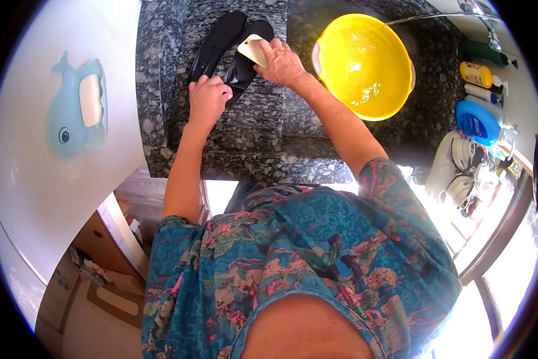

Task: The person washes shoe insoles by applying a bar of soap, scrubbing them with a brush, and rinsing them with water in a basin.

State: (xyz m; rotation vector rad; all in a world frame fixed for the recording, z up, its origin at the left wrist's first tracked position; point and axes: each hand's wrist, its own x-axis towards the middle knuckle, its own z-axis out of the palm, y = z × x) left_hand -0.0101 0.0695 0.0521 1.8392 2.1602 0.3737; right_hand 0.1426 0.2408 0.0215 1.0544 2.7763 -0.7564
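Observation:
Two black slippers [220,42] lie side by side on the ridged stone washboard [263,119] of the sink counter. My left hand [209,99] is closed at their near ends, with the thumb against the right-hand slipper [240,76]. Gripped in my right hand [282,64] is a cream-coloured scrub brush [252,50] with a small hole near one end. It rests against the upper part of that slipper, and its bristle side is hidden. The slipper's surface looks wet and shiny.
Right of my right hand, water runs from a tap [493,39] into a yellow basin [364,105]. Several bottles, among them a blue one [477,122], line the right side near white shoes [460,152]. A whale-shaped soap holder [65,113] hangs on the left wall.

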